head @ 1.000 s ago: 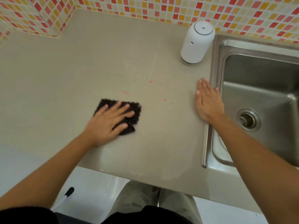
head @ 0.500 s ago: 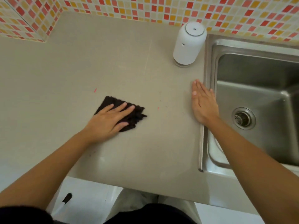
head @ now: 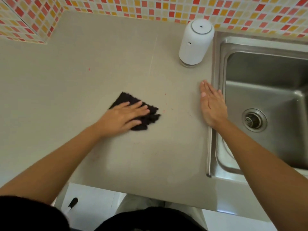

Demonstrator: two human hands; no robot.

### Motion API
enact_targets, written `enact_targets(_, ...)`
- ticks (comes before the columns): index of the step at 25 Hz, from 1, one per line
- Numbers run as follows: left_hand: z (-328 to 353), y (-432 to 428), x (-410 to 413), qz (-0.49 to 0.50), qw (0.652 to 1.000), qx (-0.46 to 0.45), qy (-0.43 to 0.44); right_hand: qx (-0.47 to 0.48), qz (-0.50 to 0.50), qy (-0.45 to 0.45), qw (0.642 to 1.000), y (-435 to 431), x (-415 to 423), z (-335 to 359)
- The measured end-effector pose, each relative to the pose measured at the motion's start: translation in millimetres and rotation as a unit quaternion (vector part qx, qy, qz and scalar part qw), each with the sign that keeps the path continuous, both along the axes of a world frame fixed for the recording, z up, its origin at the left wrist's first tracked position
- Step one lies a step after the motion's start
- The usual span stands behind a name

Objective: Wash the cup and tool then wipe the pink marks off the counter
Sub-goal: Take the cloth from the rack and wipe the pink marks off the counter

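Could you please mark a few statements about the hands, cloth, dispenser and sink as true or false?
1. The left hand presses a dark cloth flat on the counter. True.
2. The right hand grips the white dispenser. False: it lies flat on the counter by the sink edge, apart from the dispenser.
3. Pink specks show on the counter. True.
4. A cup stands in the sink. False: only the drain shows in the visible basin.
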State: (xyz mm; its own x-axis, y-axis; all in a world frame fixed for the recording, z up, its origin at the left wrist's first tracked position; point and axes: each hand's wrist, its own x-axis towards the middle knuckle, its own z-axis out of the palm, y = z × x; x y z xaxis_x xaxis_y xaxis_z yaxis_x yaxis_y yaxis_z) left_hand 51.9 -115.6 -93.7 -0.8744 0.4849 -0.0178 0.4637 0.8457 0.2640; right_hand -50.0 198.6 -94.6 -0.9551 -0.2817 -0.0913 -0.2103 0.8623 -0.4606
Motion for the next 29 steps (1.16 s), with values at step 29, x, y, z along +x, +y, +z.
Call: enact_targets(29, -2, 121, -47, 0.027, 0.999, 0.020, 0.025, 0.146, 0.130, 0.011, 0.981, 36, -26, 10)
